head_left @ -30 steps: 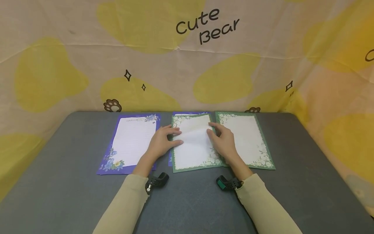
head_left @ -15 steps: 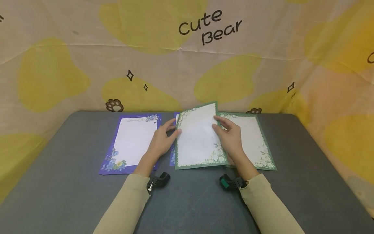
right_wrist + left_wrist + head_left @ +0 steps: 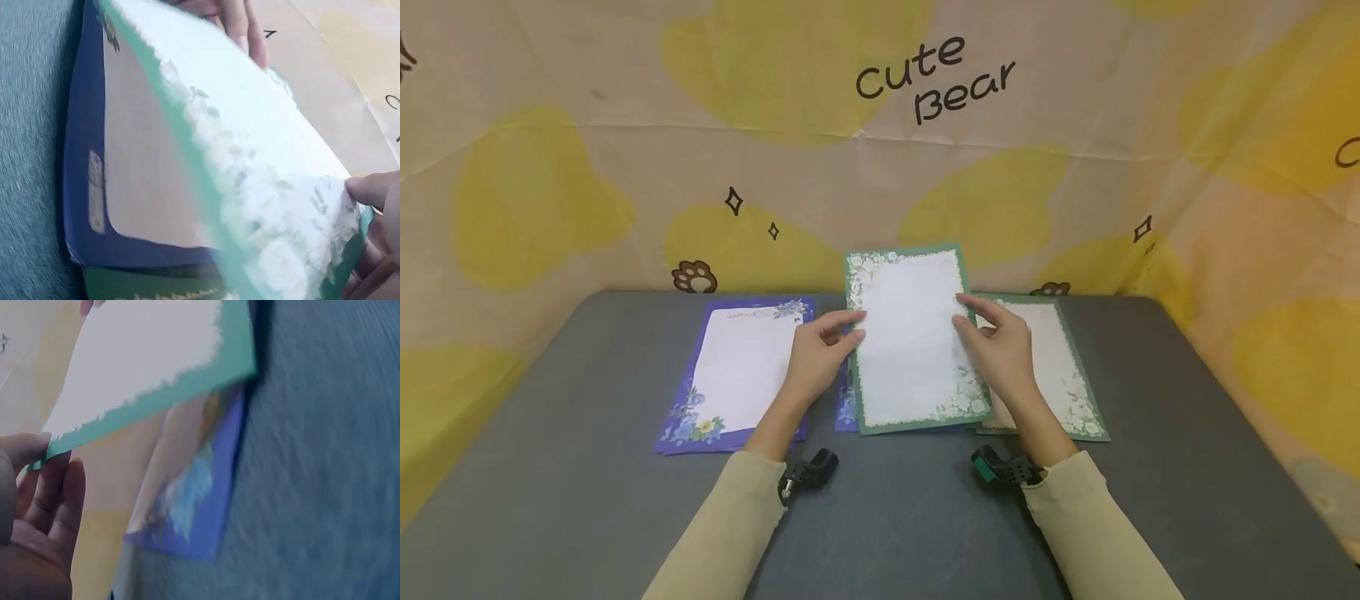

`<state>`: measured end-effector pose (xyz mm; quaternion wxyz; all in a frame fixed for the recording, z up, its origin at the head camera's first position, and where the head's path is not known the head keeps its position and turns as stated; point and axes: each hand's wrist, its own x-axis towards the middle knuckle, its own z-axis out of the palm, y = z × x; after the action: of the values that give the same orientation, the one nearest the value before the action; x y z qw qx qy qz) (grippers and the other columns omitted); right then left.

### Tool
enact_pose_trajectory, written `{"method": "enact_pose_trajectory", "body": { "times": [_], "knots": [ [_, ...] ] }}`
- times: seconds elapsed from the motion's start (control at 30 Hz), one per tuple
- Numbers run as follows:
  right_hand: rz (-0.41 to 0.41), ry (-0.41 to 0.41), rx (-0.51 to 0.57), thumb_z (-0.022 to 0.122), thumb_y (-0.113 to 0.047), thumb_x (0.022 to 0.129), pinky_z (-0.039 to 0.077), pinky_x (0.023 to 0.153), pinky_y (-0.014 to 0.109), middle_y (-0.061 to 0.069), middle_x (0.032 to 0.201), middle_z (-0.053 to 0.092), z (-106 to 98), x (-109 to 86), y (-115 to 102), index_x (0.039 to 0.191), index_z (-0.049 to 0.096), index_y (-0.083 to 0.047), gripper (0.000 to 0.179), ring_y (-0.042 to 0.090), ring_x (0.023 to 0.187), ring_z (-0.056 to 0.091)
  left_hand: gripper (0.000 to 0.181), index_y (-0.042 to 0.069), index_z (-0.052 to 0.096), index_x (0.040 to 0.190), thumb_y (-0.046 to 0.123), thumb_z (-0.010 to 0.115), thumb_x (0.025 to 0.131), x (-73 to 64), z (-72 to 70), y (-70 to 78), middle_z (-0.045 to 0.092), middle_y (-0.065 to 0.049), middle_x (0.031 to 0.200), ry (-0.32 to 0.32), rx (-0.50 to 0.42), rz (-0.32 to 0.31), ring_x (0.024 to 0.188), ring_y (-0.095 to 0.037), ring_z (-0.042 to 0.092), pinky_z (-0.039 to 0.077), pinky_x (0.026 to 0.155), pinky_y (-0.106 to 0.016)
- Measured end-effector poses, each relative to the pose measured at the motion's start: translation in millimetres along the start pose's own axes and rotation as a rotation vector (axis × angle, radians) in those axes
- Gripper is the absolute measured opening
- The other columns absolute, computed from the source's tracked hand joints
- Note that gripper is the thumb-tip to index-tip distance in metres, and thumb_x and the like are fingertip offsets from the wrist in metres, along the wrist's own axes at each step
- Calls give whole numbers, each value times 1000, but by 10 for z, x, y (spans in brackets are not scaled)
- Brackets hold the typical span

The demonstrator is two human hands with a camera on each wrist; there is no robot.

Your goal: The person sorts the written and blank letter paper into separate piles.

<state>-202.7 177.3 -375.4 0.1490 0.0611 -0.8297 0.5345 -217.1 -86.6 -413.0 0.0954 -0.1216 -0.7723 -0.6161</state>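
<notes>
A letter-paper sheet with a green border and white flowers is held up off the table in the head view, its far end raised. My left hand pinches its left edge between thumb and fingers, as the left wrist view also shows. At the right edge, my right hand pinches the same sheet, thumb on the front. Beneath it lies a purple-bordered sheet, mostly covered in the head view. To the right, another green-bordered sheet is partly hidden by my right hand.
A purple-bordered, lined sheet with blue flowers lies left of my left hand, its edges suggesting more than one sheet. The dark grey table ends against a yellow-patterned cloth behind.
Both hands have lifted the middle green-bordered sheet off the purple one, and its far edge has risen. The right hand has shifted slightly right; the other sheets stay put.
</notes>
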Motion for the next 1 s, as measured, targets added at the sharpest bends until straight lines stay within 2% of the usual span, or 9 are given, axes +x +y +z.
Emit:
{"method": "enact_pose_trajectory", "body": {
  "times": [0.03,0.13,0.23,0.33,0.4,0.47,0.6,0.87,1.0],
  "knots": [
    [-17,11,-23,69,-21,97,30,38,22,20,107,76,-12,0,-6,130,69,-18,34,3,33,30,30,8,72,124,11,72,94,-1,12,17,70,-16,125,0,-10,10,46,-5,35,33,46,-20],
    [-39,50,-80,70,-22,96,28,37,23,22,105,75,-61,-1,-24,128,71,-19,33,4,32,25,37,7,69,130,8,72,93,-4,63,109,66,-14,134,-6,-17,41,53,-5,44,39,49,-19],
    [-42,86,-113,72,-20,94,26,36,24,15,125,72,-115,-1,-33,126,72,-18,32,6,32,24,44,9,66,134,7,73,92,-7,117,192,64,-12,138,-19,3,67,62,-7,52,42,54,-19],
    [-39,99,-139,71,-18,94,25,36,24,15,80,75,-162,12,-25,125,73,-17,32,7,31,23,48,11,64,137,6,75,90,-15,169,269,62,-10,140,-23,52,92,69,-10,56,45,58,-20],
    [-38,104,-149,71,-16,93,25,36,24,10,51,58,-193,28,-20,125,73,-16,32,7,32,22,51,12,63,139,6,75,90,-19,212,324,61,-9,142,-27,93,100,72,-12,57,47,61,-20],
    [-35,110,-167,69,-16,94,24,36,24,3,39,37,-237,46,-22,126,73,-17,32,7,32,22,53,13,61,140,5,75,89,-15,268,387,59,-9,144,-31,128,106,74,-13,57,48,64,-19],
    [-45,144,-233,67,-16,94,24,36,25,-9,39,30,-369,65,-49,127,73,-19,33,8,33,22,56,11,59,143,3,73,90,17,419,516,57,-11,146,-38,185,130,76,-15,57,49,67,-20],
    [-115,261,-356,66,-13,95,22,36,25,-3,40,35,-638,99,-56,120,76,-14,27,8,33,27,57,12,57,144,3,72,90,62,767,691,55,-13,148,-39,244,157,74,-13,57,49,64,-19],
    [-68,342,-395,61,-19,97,24,35,26,-5,40,41,-762,108,-37,114,79,-15,25,10,33,31,57,13,57,145,4,72,90,44,956,752,56,-11,147,-50,238,146,75,-12,57,49,64,-18]
  ]
}}
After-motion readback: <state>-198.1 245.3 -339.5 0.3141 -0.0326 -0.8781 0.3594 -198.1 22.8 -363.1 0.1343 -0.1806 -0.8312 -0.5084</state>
